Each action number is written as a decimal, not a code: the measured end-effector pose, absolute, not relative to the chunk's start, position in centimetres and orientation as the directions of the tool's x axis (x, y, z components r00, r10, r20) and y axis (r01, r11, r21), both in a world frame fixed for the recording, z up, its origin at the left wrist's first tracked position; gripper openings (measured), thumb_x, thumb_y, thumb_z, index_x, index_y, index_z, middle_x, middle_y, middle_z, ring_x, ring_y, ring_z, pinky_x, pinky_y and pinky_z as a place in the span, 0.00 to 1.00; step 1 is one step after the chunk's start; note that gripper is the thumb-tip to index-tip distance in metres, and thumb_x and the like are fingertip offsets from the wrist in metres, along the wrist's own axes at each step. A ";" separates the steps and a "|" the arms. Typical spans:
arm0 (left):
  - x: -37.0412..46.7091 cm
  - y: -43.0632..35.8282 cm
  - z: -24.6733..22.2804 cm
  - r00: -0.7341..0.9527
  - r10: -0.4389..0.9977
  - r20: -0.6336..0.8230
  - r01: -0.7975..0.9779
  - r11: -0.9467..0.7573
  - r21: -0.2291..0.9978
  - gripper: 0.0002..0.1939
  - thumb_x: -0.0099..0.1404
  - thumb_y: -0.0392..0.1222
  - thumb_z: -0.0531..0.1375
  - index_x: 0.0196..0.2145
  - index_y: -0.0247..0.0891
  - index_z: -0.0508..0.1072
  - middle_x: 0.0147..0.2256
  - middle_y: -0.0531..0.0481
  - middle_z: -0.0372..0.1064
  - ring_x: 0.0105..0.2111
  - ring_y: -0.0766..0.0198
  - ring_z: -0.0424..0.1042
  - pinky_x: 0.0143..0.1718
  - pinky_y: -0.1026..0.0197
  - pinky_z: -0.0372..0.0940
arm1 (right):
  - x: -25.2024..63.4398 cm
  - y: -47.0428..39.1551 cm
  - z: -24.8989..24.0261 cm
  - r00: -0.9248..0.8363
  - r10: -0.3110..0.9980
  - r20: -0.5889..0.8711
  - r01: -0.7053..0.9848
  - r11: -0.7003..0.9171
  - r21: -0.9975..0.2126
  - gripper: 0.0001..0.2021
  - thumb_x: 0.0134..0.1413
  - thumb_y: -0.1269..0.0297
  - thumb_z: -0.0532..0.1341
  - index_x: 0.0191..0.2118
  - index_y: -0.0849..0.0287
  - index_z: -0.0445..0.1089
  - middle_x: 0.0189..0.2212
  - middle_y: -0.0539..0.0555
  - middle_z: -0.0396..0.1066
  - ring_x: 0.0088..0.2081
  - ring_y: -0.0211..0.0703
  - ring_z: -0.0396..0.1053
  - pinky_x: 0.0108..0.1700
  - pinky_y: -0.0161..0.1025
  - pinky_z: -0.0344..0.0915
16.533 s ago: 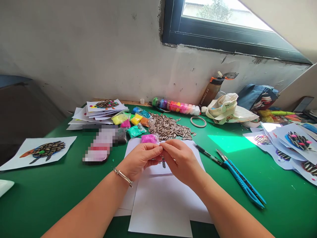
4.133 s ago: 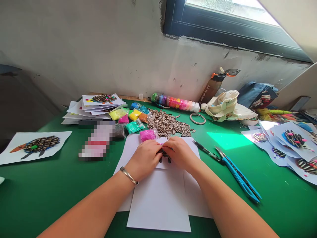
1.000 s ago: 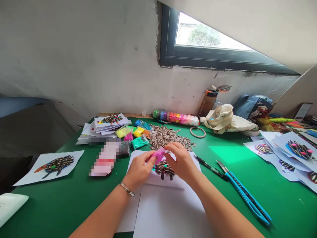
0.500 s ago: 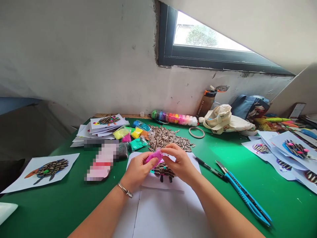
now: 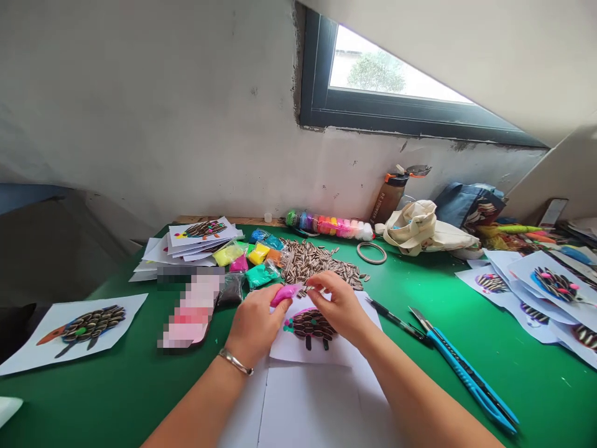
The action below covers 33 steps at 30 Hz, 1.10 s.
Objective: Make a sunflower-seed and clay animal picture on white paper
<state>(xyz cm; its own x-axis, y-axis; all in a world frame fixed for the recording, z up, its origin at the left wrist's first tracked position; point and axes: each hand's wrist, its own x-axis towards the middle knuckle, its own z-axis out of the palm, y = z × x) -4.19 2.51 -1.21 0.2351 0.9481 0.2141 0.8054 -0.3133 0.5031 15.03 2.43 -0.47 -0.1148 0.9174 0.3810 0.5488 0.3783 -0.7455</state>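
My left hand (image 5: 256, 323) is closed around a small bag of magenta modelling clay (image 5: 285, 294), whose clear end points right. My right hand (image 5: 338, 308) has its thumb and fingers pinched together just right of that clear end; what is between the fingertips is too small to make out. Below both hands lies a paper picture (image 5: 310, 326), an oval body of sunflower seeds with dark legs and teal dots at its left end. The picture rests on larger white sheets (image 5: 321, 404). Behind the hands spreads a pile of loose sunflower seeds (image 5: 312, 261).
Bagged clay in several colours (image 5: 262, 275) sits left of the seeds. A pen (image 5: 396, 320) and a blue utility knife (image 5: 471, 370), blade exposed, lie to the right. A tape roll (image 5: 372, 252) is behind. Finished-looking seed pictures (image 5: 96, 330) lie at both sides.
The left hand with the clay bag has shifted slightly left, and the right fingers have drawn apart from the bag a little. More of the seed picture shows below. The camera view has shifted slightly.
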 end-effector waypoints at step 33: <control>-5.3 3.0 -2.7 0.195 0.961 0.197 0.896 -0.256 0.362 0.16 0.67 0.37 0.55 0.52 0.40 0.71 0.48 0.43 0.72 0.49 0.51 0.70 0.51 0.50 0.64 | 2.7 19.3 0.1 -0.397 0.910 -0.121 0.886 0.346 -0.309 0.15 0.42 0.59 0.66 0.41 0.45 0.77 0.43 0.53 0.75 0.49 0.57 0.69 0.48 0.49 0.64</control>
